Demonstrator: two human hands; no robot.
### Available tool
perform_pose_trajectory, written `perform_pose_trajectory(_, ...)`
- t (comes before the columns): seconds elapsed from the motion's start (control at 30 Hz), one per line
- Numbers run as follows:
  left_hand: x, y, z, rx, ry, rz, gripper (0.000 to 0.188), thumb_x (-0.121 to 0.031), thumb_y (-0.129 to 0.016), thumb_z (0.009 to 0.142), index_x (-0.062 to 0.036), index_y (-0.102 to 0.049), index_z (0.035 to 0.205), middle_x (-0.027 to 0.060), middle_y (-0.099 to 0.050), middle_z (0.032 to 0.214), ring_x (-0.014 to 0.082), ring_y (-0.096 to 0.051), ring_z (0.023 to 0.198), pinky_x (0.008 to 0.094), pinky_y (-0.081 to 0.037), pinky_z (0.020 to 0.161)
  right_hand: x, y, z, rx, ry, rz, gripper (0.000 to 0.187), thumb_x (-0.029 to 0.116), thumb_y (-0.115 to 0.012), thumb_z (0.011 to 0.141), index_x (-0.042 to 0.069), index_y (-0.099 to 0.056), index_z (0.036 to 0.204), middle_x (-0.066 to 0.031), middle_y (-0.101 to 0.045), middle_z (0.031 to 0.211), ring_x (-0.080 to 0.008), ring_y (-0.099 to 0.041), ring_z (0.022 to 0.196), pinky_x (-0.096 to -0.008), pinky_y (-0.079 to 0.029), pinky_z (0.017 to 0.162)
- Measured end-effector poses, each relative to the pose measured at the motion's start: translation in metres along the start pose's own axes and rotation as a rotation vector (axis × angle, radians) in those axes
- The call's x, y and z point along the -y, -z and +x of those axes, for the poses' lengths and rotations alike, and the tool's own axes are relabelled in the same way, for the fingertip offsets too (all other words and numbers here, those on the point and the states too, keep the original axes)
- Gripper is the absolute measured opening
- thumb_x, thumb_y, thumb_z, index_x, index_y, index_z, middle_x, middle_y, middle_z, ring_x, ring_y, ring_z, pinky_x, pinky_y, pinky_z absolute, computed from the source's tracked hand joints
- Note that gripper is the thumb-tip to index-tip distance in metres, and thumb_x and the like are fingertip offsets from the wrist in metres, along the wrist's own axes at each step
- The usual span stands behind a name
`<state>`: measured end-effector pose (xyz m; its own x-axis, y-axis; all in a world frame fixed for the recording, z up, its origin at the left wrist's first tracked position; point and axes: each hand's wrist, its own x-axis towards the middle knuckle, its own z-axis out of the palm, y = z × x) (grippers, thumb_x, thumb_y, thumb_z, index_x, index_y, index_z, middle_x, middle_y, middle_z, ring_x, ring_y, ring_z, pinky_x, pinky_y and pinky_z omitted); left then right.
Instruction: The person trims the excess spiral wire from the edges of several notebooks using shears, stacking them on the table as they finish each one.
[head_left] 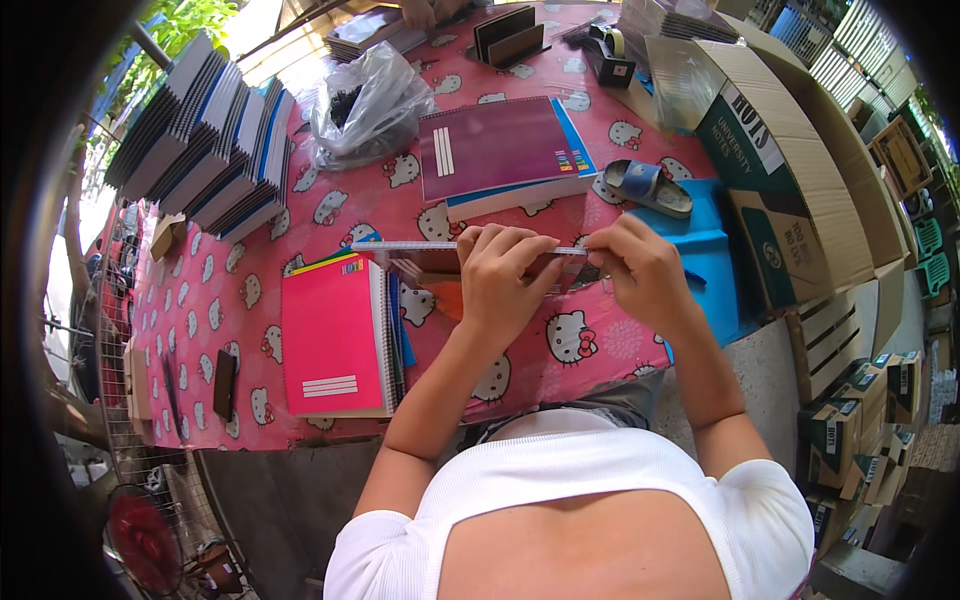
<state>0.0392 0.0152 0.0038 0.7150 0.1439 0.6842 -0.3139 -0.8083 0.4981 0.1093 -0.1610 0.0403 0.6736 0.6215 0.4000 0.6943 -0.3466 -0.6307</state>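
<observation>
Upright on its long edge over the table, a notebook [415, 246] shows mostly its thin top edge. My left hand [503, 275] is closed round it, thumb and fingers gripping near its right part. At the notebook's right end, my right hand [632, 262] pinches with thumb and fingertips; what lies between them is too small to make out. Left of my hands lies a stack topped by a pink spiral notebook [333, 345]. Beyond them, a purple notebook [490, 150] rests on a blue-covered one [570, 135].
Tall stacks of spiral notebooks [200, 140] stand far left. A clear plastic bag [375, 105] holds something black. A blue slipper [650, 188] lies right, near a tape dispenser [608, 55] and a big cardboard box [775, 170]. A dark block [224, 384] sits near left.
</observation>
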Motion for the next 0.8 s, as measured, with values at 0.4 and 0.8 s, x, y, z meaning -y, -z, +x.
perform_pose_trajectory(0.4, -0.001, -0.001, -0.003, -0.006, -0.006, 0.011, 0.018, -0.018, -0.075, 0.066, -0.0121, -0.068, 0.082, 0.0008, -0.064, 0.080, 0.0186, -0.057, 0.079, 0.0343, -0.035, 0.083, 0.012, -0.005, 0.003, -0.100, 0.093, -0.154, 0.012, 0.006, -0.066, 0.077, 0.004, -0.058, 0.087, -0.0101, -0.056, 0.080, -0.0292, -0.059, 0.073, -0.0367, -0.047, 0.059)
perform_pose_trajectory(0.8, -0.011, 0.013, -0.016, 0.037, 0.042, 0.001, 0.035, -0.015, -0.077, 0.064, -0.0135, -0.067, 0.097, -0.0023, -0.065, 0.076, 0.0147, -0.058, 0.074, 0.0321, -0.036, 0.080, -0.068, 0.048, 0.070, 0.366, -0.258, -0.031, 0.044, 0.025, -0.063, 0.083, 0.001, -0.049, 0.116, -0.0156, -0.067, 0.094, -0.0289, -0.066, 0.085, -0.0383, -0.051, 0.071)
